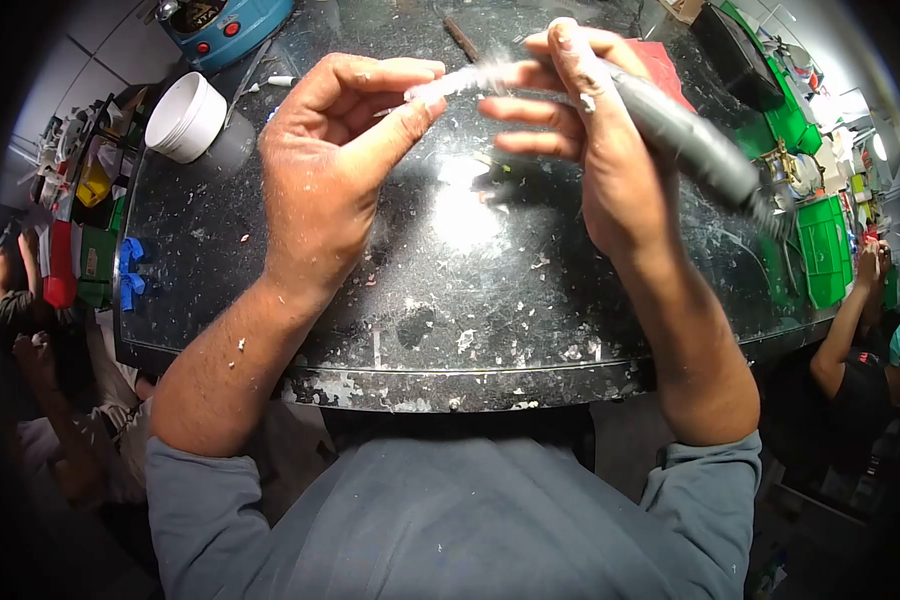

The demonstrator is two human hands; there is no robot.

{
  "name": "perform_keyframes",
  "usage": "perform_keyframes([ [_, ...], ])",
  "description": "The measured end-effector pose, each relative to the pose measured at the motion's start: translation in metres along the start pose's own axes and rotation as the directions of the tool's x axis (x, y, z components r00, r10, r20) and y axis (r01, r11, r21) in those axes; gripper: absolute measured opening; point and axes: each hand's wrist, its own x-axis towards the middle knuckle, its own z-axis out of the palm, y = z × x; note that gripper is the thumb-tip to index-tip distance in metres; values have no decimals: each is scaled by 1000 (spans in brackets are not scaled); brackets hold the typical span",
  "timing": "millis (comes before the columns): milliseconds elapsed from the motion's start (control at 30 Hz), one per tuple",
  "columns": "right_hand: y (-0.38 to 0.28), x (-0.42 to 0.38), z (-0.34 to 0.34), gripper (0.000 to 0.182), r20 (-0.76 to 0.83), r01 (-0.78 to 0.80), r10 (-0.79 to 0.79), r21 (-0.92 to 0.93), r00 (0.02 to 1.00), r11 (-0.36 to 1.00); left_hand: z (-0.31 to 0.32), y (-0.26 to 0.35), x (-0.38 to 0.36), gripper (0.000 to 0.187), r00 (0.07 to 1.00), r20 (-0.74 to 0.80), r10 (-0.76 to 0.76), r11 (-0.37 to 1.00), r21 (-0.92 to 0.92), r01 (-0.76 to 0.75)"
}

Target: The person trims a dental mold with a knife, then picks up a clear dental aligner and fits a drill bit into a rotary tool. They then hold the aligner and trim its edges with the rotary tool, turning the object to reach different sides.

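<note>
Between the thumb and fingertips of my left hand (345, 140) is a small white piece (425, 97), partly hidden by the fingers. My right hand (595, 110) is closed round a dark grey cylindrical handpiece (685, 135), with the thumb and index finger on it and the other fingers spread to the left. The handpiece slants down to the right and its far end is blurred. White blur, like dust, shows where its tip meets the piece. Specks of white cling to both hands.
On the dark speckled table (450, 330) stand a white tub (186, 117) and a blue device (228, 30) at the back left. Blue pieces (130, 272) lie at the left edge. Green trays (823, 250) and a black box (738, 57) are right. Other people (855, 340) are at both sides.
</note>
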Motion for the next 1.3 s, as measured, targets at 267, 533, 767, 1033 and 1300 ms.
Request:
perform_keyframes([
  [267,-27,-14,13,37,329,532,-422,-430,845,729,3,3,2,18,999,24,38,999,13,-39],
  [533,-19,-16,22,28,-65,174,-182,-105,981,979,4,-2,-4,30,984,131,-125,982,-128,142],
  [767,-11,-8,6,29,300,489,-389,-454,871,745,3,2,-4,24,992,97,-75,991,120,63],
  [1033,-9,-10,9,31,278,418,-325,-414,904,809,-8,4,2,17,968,179,178,854,460,-242],
  [1300,-12,-7,9,29,98,57,-51,-56,994,997,-24,7,15,16,729,570,380,489,545,-681],
])
